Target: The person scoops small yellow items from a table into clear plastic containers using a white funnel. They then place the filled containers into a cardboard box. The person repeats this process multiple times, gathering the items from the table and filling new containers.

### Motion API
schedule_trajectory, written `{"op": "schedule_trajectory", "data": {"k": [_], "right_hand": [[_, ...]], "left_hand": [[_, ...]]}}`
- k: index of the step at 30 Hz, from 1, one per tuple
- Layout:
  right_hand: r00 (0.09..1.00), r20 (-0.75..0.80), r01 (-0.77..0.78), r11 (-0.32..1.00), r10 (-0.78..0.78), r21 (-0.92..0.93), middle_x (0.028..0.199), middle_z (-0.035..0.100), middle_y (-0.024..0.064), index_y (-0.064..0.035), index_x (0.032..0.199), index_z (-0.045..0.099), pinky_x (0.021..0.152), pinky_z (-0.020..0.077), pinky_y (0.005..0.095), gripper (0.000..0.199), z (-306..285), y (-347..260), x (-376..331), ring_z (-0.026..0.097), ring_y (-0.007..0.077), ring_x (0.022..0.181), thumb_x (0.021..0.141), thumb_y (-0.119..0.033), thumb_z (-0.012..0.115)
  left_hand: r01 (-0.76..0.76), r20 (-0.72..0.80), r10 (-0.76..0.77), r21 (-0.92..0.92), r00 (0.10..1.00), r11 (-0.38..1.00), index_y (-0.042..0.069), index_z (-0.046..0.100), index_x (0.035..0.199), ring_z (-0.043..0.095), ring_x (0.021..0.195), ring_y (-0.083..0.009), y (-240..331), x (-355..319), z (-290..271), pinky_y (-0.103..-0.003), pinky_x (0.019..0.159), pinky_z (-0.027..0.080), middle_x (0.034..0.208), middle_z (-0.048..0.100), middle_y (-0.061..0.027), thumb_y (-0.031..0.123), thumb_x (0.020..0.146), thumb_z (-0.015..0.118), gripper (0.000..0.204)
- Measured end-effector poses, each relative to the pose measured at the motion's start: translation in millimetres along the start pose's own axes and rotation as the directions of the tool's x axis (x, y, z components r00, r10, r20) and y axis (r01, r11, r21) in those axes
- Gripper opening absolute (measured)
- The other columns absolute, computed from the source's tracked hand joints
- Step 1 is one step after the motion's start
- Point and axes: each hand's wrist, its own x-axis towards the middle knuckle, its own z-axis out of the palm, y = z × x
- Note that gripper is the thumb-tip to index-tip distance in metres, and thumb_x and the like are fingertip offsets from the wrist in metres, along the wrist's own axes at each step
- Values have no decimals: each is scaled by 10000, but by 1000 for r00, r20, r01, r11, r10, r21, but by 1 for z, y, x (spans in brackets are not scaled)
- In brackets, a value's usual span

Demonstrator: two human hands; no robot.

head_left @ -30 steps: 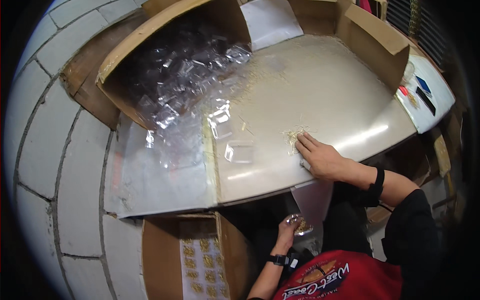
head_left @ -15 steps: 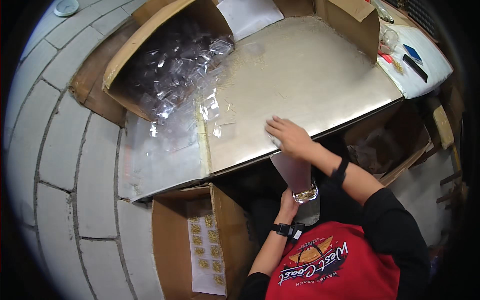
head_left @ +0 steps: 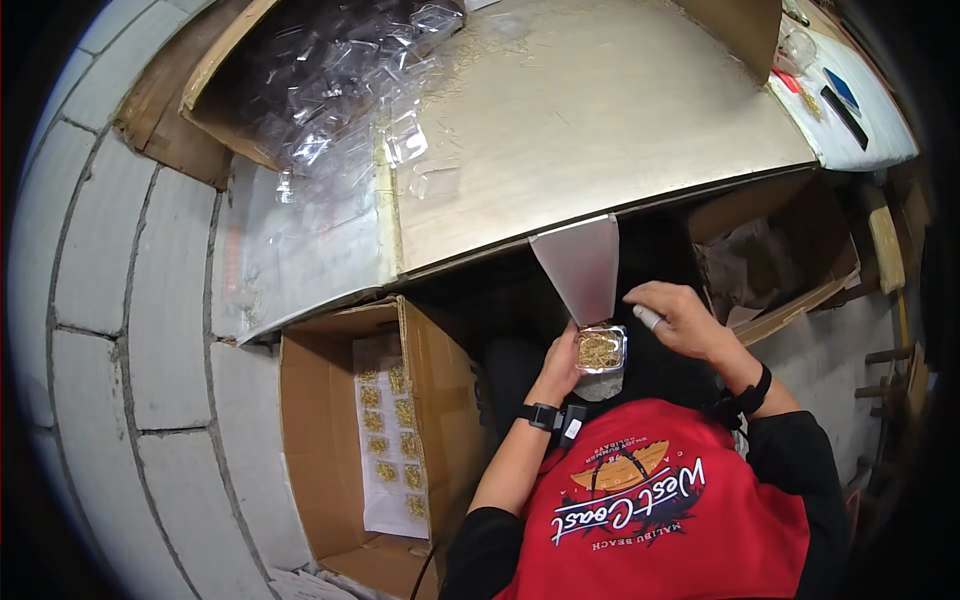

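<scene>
My left hand (head_left: 561, 368) is closed around the side of a small clear plastic box (head_left: 601, 350), which is filled with thin gold-coloured pins. The box sits under the narrow lower end of a grey tapered chute (head_left: 582, 268) that hangs from the table's front edge. To the right of the box, my right hand (head_left: 684, 318) is raised with bent fingers, a gap between thumb and fingers, and nothing visible in it. One of its digits wears a white covering (head_left: 648, 318). Below the box shows a grey block-like piece (head_left: 600, 386), partly hidden.
A metal-topped table (head_left: 610, 110) carries scattered pins. At its left, a tipped cardboard box (head_left: 215, 60) spills clear plastic cases (head_left: 340, 90). Lower left, an open carton (head_left: 320, 430) holds rows of pin-filled boxes (head_left: 376, 446) on white sheeting. Another carton (head_left: 790, 325) stands beneath the table at right.
My right hand has drawn back from the tabletop's front edge to the right of the plastic box. The view has shifted, and the box's pin-filled opening now shows more fully.
</scene>
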Motion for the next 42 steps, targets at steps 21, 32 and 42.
{"op": "schedule_trajectory", "data": {"k": [21,32,42], "right_hand": [[912,125,383,920,-390,77,1178,588,165,-34,1194,550,978,443,413,444,46,-11,13,565,341,1092,758,27,605],[982,79,164,983,-171,79,1362,431,186,-35,1340,412,1034,373,393,686,27,-24,19,419,333,1270,751,-179,734],[973,49,226,974,-225,-19,1358,436,178,-4,1326,406,1029,382,410,696,40,-33,26,408,342,1274,746,-218,726]], "left_hand": [[-273,-10,281,198,960,941,14,517,1150,657,893,-209,51,-61,48,-361,637,598,1067,613,-110,310,994,389,359],[-379,89,372,83,924,922,-3,438,1250,611,1029,-248,57,-76,53,-408,787,574,1162,565,-157,282,1001,370,384],[-387,49,385,59,922,920,14,428,1276,577,1063,-199,52,-76,63,-388,843,540,1188,543,-110,277,1004,379,382]]}}
